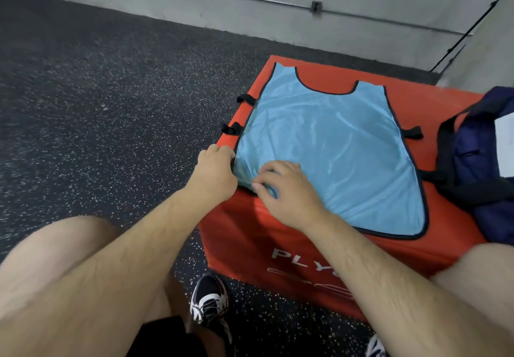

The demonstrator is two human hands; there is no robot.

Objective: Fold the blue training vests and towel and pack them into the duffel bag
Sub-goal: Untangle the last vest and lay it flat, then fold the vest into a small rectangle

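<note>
The blue vest [328, 148] is lying flat and open on top of the orange box [244, 231]. The dark blue duffel bag [478, 156] is sitting on the same box, just beside the vest on the right, and its strap is touching the vest's edge.

The left hand [215, 170] is curling its fingers around the vest's left edge, near the close corner. The right hand [286, 189] is bending its fingers and pinching a little bunch of cloth at that same corner. Both hands are holding the vest, close together.

I think the folding is just starting, because the vest is not folded at all yet. Next, the hands are going to need to lift this left side and carry it over to the right side, keeping the edges lined up so the cloth is not bunching. The cloth looks thin and slippery, so it might be sliding around.

The neck hole is pointing away, toward the wall. The bottom edge is pointing toward the person. So the long way of the vest is running from near to far, and small black straps [246, 99] are sticking out at the sides
</note>
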